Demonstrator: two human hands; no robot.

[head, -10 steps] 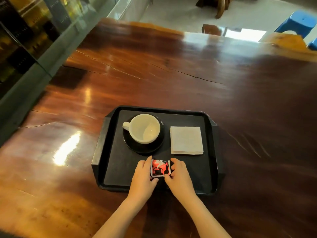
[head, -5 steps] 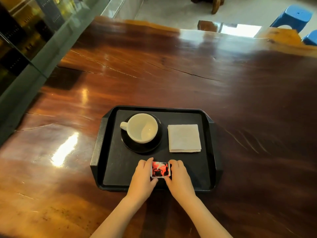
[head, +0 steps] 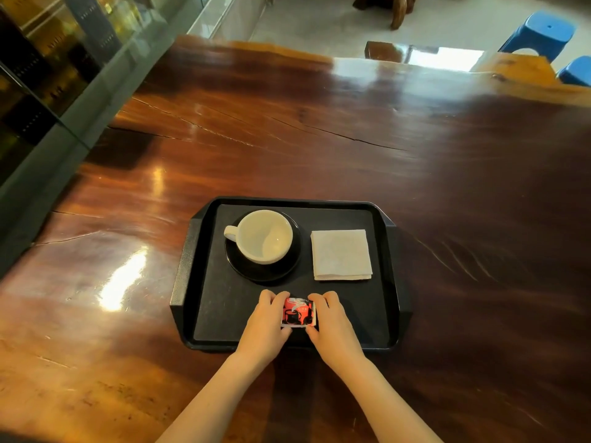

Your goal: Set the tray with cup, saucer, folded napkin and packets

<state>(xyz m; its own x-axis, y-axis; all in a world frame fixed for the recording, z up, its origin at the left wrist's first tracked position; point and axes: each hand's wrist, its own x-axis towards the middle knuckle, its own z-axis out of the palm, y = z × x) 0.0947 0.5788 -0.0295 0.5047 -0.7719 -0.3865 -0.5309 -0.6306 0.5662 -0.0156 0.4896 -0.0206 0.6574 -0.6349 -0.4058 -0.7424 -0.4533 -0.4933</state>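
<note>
Red-and-black packets point(head: 298, 313), a small stack, lie flat near the front edge of the black tray point(head: 187, 260), midway along it. Left hand point(head: 263, 324) and right hand point(head: 331, 324) reach in over the front rim, palms down, fingers curled and pinching the stack's left and right sides. Forearms converge from below. White cup point(head: 265, 236) sits on a dark saucer point(head: 295, 251) toward the back left corner; folded napkin point(head: 340, 254) lies just beside it, back right. Tray rests on a glossy wooden table point(head: 319, 139).

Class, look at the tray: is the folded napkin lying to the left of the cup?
No, the folded napkin lies right of the cup on the tray.
</note>
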